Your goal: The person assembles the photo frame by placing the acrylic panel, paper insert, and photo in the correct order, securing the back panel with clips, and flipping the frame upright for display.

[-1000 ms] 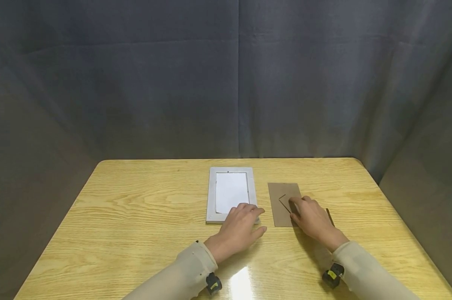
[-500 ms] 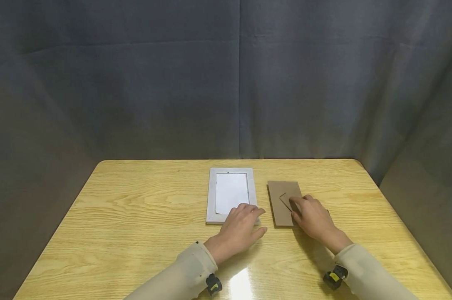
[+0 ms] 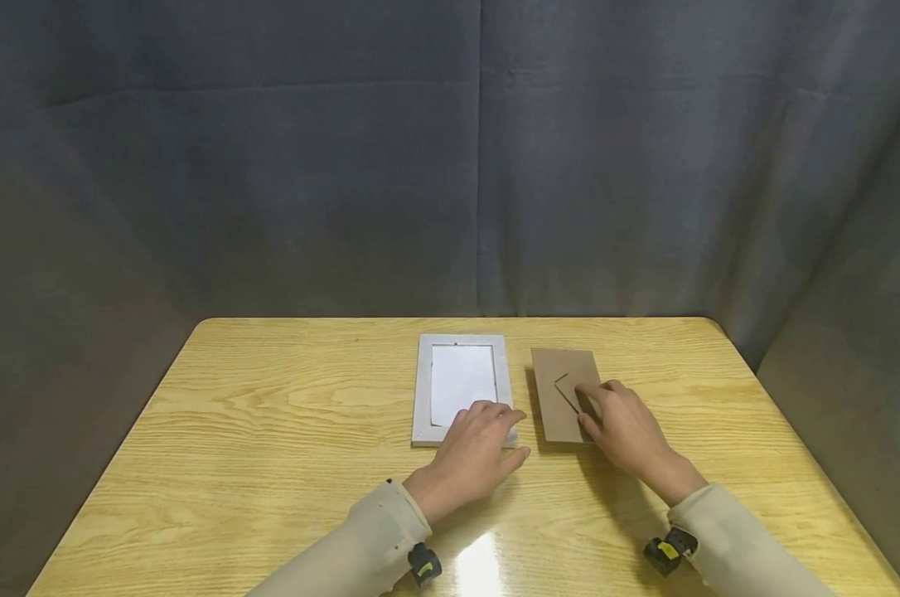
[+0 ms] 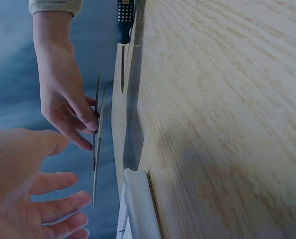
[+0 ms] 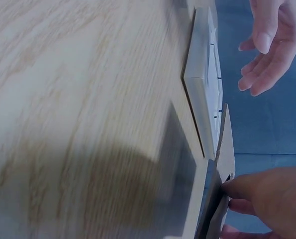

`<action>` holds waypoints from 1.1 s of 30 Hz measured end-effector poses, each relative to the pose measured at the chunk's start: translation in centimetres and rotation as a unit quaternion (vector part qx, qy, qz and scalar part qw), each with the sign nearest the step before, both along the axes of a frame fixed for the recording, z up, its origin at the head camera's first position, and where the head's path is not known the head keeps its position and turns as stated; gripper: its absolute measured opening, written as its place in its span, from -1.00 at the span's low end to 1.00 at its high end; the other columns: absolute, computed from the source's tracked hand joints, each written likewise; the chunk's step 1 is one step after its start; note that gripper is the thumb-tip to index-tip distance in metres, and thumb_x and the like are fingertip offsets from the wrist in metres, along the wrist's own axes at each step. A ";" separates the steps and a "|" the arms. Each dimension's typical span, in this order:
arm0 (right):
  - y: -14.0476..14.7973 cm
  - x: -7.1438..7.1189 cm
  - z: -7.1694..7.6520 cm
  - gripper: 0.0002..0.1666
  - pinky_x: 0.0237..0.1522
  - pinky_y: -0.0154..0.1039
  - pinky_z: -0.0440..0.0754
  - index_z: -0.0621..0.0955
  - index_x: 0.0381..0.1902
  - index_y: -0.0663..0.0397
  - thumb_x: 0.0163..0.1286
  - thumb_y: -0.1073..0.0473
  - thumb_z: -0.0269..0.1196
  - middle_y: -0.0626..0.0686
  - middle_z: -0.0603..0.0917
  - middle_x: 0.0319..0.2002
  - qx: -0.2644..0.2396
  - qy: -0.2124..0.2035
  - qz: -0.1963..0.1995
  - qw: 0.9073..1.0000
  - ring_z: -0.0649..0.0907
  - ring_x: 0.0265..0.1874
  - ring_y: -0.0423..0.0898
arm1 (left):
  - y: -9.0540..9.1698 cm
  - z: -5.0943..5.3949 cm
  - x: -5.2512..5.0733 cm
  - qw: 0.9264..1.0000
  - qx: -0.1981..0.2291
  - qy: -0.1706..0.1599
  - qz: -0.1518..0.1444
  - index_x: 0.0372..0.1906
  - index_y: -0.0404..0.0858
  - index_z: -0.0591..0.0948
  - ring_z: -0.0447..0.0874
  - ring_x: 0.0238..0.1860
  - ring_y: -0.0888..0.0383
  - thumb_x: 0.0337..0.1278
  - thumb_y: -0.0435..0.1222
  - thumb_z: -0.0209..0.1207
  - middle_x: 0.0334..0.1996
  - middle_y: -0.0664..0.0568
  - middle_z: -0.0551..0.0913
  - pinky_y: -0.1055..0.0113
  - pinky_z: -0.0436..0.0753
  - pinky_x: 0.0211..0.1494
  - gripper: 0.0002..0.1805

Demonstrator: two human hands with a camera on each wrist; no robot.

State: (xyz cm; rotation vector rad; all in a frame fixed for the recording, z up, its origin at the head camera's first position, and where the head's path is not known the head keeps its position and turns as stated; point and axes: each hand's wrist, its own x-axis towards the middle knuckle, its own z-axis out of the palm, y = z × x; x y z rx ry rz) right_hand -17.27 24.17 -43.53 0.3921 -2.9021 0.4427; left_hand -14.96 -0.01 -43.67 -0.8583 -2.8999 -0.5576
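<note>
My right hand (image 3: 632, 427) pinches the slim stand flap of a brown picture-frame backing board (image 3: 558, 414) between thumb and fingers. The board is off the table; its shadow (image 5: 175, 184) lies below it in the right wrist view. From the side, the board (image 4: 99, 137) shows as a thin edge with the flap lifted a little. A whitish picture frame (image 3: 423, 390) lies flat to the left, with a white sheet (image 3: 461, 385) in its opening. Over its lower right corner hovers my left hand (image 3: 472, 452), fingers loosely spread, holding nothing and apart from the frame.
A screwdriver-like tool (image 4: 124, 30) with a dark dotted handle and thin shaft lies on the wooden table (image 3: 286, 431) in the left wrist view; the head view hides it near my right arm. A grey curtain (image 3: 331, 199) surrounds the table's back and sides.
My right hand has raised the backing board off the table and shifted it slightly away from me. My left hand and the frame have hardly moved.
</note>
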 end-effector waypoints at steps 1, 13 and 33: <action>0.0 0.0 0.1 -0.51 -0.11 0.17 0.67 0.62 0.17 0.29 0.29 0.26 0.38 0.37 0.68 -0.05 0.000 0.000 0.000 1.000 0.70 -0.13 0.24 | 0.0 0.0 0.0 1.000 0.001 0.000 0.001 0.30 -0.11 0.56 0.52 0.30 0.05 0.38 0.02 0.18 0.23 0.03 0.64 0.15 0.53 0.31 -0.50; -0.2 0.1 0.7 -0.52 -0.13 0.14 0.66 0.62 0.17 0.30 0.32 0.24 0.37 0.34 0.68 -0.08 0.002 0.004 0.008 1.000 0.69 -0.16 0.20 | -0.4 0.2 -0.4 1.000 0.020 0.006 0.008 0.28 -0.12 0.58 0.54 0.29 0.01 0.35 0.01 0.22 0.20 0.01 0.66 0.12 0.54 0.27 -0.50; -1.0 0.5 1.2 -0.52 -0.22 0.07 0.67 0.63 0.16 0.26 0.31 0.22 0.39 0.33 0.67 -0.06 0.003 -0.005 0.012 1.000 0.70 -0.19 0.16 | -2.7 0.4 -1.2 0.998 0.043 -0.005 0.052 0.33 -0.13 0.55 0.50 0.35 -0.09 0.34 0.01 0.22 0.27 -0.07 0.62 0.03 0.50 0.35 -0.45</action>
